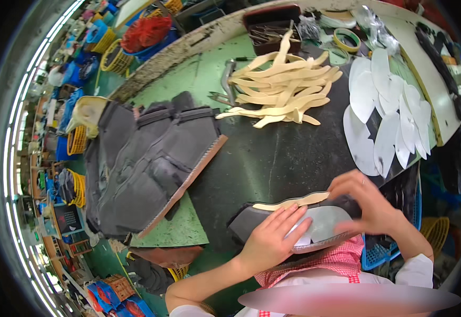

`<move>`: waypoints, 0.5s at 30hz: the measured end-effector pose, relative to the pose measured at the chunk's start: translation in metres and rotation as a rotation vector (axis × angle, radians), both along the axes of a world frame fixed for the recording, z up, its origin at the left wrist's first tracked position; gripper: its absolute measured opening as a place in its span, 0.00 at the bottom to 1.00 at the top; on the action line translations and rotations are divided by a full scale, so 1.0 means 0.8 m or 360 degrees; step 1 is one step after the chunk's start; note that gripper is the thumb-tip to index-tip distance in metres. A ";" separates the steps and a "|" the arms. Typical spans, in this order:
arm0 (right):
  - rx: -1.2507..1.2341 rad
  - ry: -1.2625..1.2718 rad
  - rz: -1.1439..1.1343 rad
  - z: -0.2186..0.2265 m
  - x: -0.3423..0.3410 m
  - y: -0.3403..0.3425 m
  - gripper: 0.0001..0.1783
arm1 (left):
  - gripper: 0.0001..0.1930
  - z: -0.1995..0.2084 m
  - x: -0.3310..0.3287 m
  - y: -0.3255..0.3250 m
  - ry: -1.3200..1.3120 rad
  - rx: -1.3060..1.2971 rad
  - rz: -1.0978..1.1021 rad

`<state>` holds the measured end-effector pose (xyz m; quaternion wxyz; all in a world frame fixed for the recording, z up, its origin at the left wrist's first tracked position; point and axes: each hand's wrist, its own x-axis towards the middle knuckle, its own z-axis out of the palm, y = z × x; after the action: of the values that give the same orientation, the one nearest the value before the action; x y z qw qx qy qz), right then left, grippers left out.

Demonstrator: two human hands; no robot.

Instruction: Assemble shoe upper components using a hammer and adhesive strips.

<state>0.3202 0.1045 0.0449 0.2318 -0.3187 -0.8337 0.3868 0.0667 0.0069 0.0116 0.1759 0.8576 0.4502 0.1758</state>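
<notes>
A dark grey shoe upper (241,224) lies at the table's near edge. A cream curved strip (273,204) runs along its far edge, and a whitish oval piece (328,219) lies on its inner side. My left hand (278,232) rests flat on the upper with fingers stretched out, its fingertips by the strip and over part of the whitish piece. Curved around the upper's right end is my right hand (370,203), thumb and fingers apart. Its fingertips are at the strip's right end; the thumb is beside the whitish piece.
Stacked grey uppers (156,158) lie to the left. Beyond the black work surface (236,169) are piled cream strips (288,90), pliers (222,98) and a tool box (273,31). White oval pieces (386,105) and tape rolls (346,40) lie right. A blue crate (381,256) stands below.
</notes>
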 end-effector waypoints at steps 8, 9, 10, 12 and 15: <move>0.1099 0.0182 0.0138 0.045 -0.029 0.010 0.23 | 0.15 0.098 -0.034 0.056 -0.0141 0.0689 0.0023; 0.1139 0.0171 0.0153 0.044 -0.031 0.013 0.23 | 0.18 0.101 -0.036 0.055 -0.0059 0.0745 -0.0008; 0.1164 0.0150 0.0170 0.043 -0.030 0.012 0.22 | 0.18 0.094 -0.034 0.050 -0.0074 0.0703 0.0005; 0.0842 -0.0001 0.0311 0.014 -0.019 0.001 0.20 | 0.19 0.065 -0.025 0.028 0.0042 0.0394 -0.0040; 0.0192 -0.0202 0.0523 -0.009 -0.011 -0.017 0.18 | 0.23 0.007 -0.011 -0.013 0.0112 0.0120 -0.0009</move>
<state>0.3111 0.0907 0.0377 0.1312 -0.1876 -0.9092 0.3479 0.0580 -0.0039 0.0169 0.1280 0.8705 0.4468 0.1618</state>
